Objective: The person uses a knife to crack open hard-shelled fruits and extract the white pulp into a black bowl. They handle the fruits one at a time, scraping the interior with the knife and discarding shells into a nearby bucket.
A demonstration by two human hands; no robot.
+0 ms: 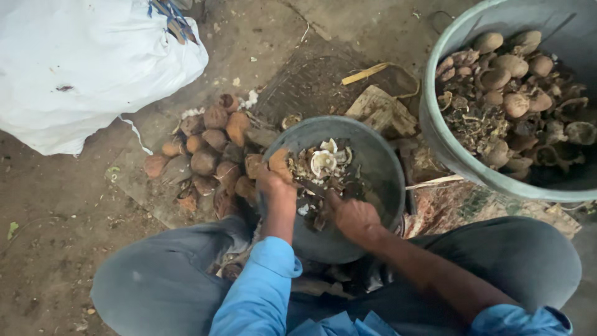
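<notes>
Over the grey bowl [373, 162], left hand [277, 183] grip holding brown nut [279, 163], right hand [353, 216] gripping knife [311, 186]

Both forearms reach forward between the bent knees, blue sleeves pushed up. The left hand [273, 182] is raised, fingers curled closed in a grip. The right hand [353, 216] sits lower, fist closed, knuckles up.
</notes>
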